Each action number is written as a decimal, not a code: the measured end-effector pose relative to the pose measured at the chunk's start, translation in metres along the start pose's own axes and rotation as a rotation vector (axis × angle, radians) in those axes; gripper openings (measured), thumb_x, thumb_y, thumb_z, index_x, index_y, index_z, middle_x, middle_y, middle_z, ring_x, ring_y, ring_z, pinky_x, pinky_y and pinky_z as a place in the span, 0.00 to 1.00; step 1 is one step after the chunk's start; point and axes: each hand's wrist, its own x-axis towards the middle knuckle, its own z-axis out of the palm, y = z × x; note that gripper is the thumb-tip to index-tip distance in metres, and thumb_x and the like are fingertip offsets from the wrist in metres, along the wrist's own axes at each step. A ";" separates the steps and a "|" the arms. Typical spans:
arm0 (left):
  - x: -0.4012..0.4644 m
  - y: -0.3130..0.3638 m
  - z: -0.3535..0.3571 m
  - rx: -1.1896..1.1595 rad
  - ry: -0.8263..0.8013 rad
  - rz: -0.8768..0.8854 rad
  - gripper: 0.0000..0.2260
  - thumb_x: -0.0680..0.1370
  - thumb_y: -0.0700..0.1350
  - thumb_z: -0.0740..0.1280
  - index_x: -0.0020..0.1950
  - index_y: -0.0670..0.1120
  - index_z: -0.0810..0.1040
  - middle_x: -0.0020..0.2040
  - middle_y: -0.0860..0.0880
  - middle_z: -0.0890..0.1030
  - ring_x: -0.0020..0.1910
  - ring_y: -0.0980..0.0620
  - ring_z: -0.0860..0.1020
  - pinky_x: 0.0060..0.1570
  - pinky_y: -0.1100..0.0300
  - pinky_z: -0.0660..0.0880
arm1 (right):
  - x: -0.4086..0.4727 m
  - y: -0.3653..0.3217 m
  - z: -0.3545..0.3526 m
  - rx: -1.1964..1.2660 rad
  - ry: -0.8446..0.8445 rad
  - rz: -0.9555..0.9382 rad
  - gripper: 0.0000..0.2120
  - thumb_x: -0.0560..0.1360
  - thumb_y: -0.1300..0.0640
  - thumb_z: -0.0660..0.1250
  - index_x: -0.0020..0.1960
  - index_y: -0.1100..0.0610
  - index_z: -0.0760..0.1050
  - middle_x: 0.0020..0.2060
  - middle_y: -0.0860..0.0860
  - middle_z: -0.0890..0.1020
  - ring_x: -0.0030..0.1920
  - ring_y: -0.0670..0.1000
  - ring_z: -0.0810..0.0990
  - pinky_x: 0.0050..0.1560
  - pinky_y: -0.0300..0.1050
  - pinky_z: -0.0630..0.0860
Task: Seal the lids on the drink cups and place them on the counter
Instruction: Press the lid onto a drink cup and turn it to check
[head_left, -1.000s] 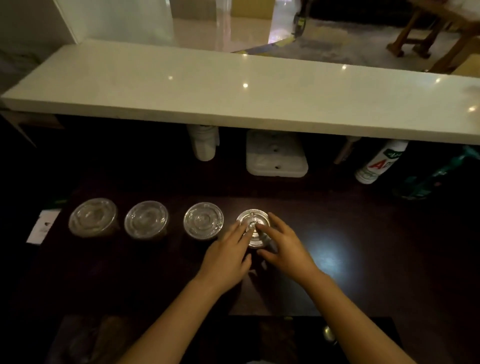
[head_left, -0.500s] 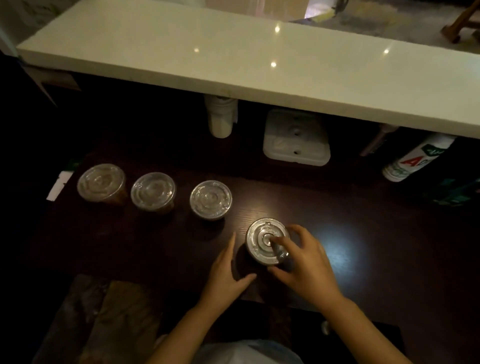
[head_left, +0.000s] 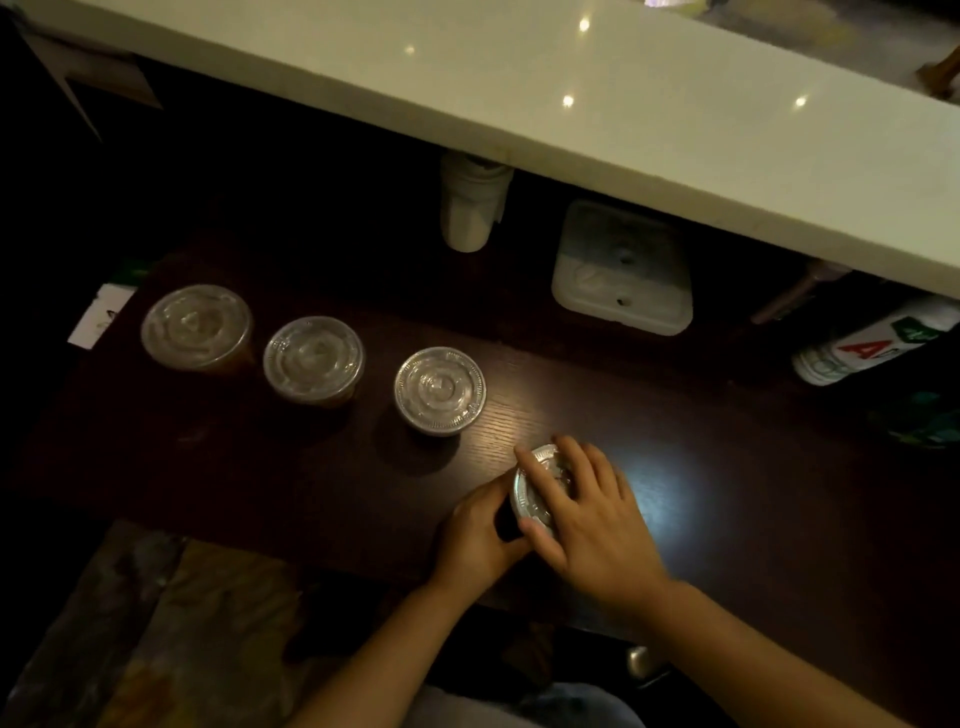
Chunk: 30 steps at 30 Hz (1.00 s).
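Four drink cups are counted on the dark wooden table (head_left: 753, 493), each capped with a clear round plastic lid with concentric ridges. Three stand untouched in a row: the far-left cup (head_left: 197, 328), the second cup (head_left: 313, 359) and the third cup (head_left: 440, 389), spaced apart from one another. The fourth cup (head_left: 535, 493) sits nearer the person than the third cup and to its right, between two hands.

The right hand (head_left: 592, 514) is laid flat over the lid of the fourth cup, fingers spread and pressed onto its top, thumb against the near rim. The left hand (head_left: 478, 535) is curled around the cup's left side, just below the lid rim; how tightly it is closed cannot be told.

Beyond the third cup, one pale glossy stone counter (head_left: 571, 104) runs overhead. Beneath it are seen one white cup stack (head_left: 472, 208), one white rectangular foam box (head_left: 623, 270) and one white bottle (head_left: 872, 343) lying on its side.
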 end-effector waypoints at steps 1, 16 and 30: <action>0.001 -0.003 0.000 -0.003 -0.005 0.003 0.24 0.65 0.56 0.70 0.59 0.53 0.74 0.51 0.55 0.81 0.51 0.57 0.79 0.49 0.60 0.76 | 0.001 0.000 0.000 -0.014 -0.002 -0.002 0.29 0.74 0.38 0.51 0.73 0.46 0.57 0.67 0.61 0.69 0.64 0.62 0.67 0.60 0.61 0.69; 0.001 0.005 -0.001 0.054 0.012 0.027 0.22 0.64 0.56 0.65 0.57 0.52 0.74 0.50 0.49 0.82 0.49 0.52 0.80 0.46 0.58 0.76 | 0.000 -0.014 0.001 -0.070 -0.066 0.009 0.24 0.75 0.45 0.51 0.70 0.47 0.61 0.71 0.61 0.64 0.69 0.68 0.61 0.56 0.64 0.72; -0.002 0.054 -0.025 -0.209 0.067 0.077 0.32 0.64 0.43 0.76 0.62 0.60 0.68 0.60 0.55 0.76 0.60 0.57 0.74 0.59 0.61 0.73 | -0.001 0.026 -0.080 1.105 -0.042 0.356 0.30 0.65 0.55 0.74 0.65 0.44 0.68 0.57 0.47 0.76 0.55 0.45 0.77 0.44 0.38 0.78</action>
